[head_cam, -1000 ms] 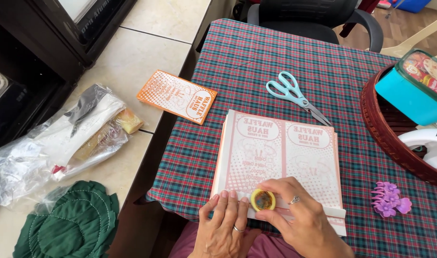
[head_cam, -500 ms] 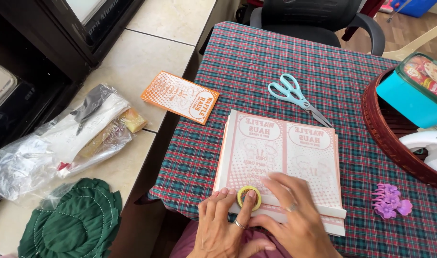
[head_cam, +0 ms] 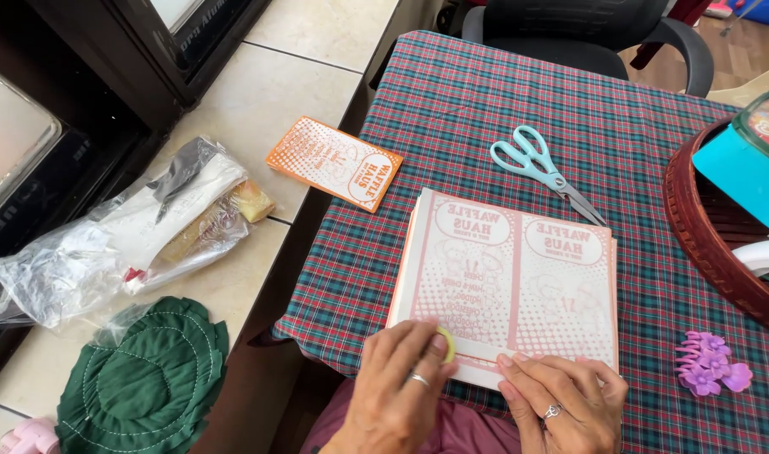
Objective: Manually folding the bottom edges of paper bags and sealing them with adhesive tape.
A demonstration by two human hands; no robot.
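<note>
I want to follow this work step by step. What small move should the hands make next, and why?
Probably the left hand should pull a short strip from the yellow tape roll along the near edge of the pink printed sheets. The roll already sits at that edge, and the right hand presses the sheets flat beside it, so the stack looks steady.

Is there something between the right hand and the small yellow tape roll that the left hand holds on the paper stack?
Nothing visible. The right hand lies flat on the paper stack, and only bare printed paper separates it from the tape roll under the left hand.
</note>
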